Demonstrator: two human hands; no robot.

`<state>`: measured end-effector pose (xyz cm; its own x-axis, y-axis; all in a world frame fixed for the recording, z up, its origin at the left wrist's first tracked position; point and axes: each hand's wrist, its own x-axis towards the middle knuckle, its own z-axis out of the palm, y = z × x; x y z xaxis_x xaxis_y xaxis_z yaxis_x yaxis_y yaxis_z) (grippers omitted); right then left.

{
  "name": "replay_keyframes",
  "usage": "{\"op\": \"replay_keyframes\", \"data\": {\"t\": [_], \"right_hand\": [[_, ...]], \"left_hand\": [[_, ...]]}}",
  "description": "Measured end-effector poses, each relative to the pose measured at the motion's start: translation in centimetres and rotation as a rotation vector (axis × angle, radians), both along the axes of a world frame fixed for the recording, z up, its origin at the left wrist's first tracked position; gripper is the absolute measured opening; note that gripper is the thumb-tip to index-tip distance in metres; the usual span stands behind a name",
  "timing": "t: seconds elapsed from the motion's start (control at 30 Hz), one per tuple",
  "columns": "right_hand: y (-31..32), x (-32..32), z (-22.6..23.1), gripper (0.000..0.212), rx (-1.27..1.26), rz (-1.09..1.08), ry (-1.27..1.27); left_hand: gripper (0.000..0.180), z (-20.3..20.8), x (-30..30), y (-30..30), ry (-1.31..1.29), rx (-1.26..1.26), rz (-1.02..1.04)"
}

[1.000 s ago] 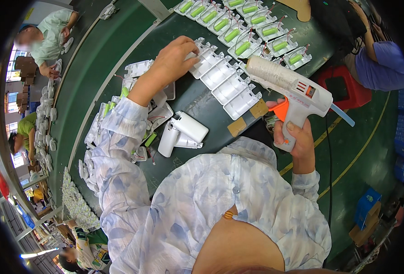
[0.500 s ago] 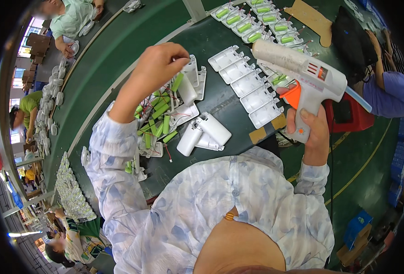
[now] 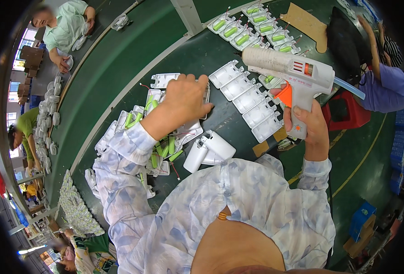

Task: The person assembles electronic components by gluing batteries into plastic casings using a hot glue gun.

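- Far left: a workshop with windows, stacked cardboard boxes (image 3: 31,59) and co-workers beside a long counter crowded with white parts (image 3: 46,132).
- Lower left: a spread of small pale pieces (image 3: 76,205).
- Centre left: on a worn, dark green counter (image 3: 224,119), a jumbled pile of white casings, green cylinders (image 3: 165,148) and thin wires.
- Above that pile: the person's left grip (image 3: 183,102), fingers curled downward; whether it has hold of anything, I cannot tell.
- Centre: smooth white covers (image 3: 220,144) near the counter's close edge.
- Right of centre: a slanting row of open white casings (image 3: 247,100); farther back, casings fitted with green cylinders, beside a brown board (image 3: 304,25).
- Right: the right grip (image 3: 304,121), closed around the handle of a white glue gun (image 3: 297,73), its nozzle pointing left above the counter.
- Far right: a red plastic stool (image 3: 348,112), a person in purple (image 3: 389,86) and green floor with yellow lines.
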<state>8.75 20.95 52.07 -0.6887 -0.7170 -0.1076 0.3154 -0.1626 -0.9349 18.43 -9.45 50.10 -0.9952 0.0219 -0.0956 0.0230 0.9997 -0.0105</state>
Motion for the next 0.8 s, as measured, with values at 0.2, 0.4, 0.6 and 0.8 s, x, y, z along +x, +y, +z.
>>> {"op": "replay_keyframes", "data": {"t": [0.2, 0.4, 0.6, 0.8], "right_hand": [[0.3, -1.0, -0.8, 0.059, -0.043, 0.023, -0.03], [1.1, -1.5, -1.4, 0.058, -0.032, 0.047, -0.065], [1.1, -1.6, -1.6, 0.057, -0.021, 0.04, -0.076], [0.6, -1.5, -1.4, 0.056, -0.003, 0.023, -0.077]], "left_hand": [[0.057, -0.4, 0.0, 1.0, -0.06, 0.065, 0.143], [0.061, 0.7, -0.4, -0.8, -0.202, 0.465, 0.43], [0.059, 2.8, -4.2, -5.0, -0.246, 1.015, 0.565], [0.058, 0.9, -11.0, -4.8, -0.023, 0.462, 0.246]]}}
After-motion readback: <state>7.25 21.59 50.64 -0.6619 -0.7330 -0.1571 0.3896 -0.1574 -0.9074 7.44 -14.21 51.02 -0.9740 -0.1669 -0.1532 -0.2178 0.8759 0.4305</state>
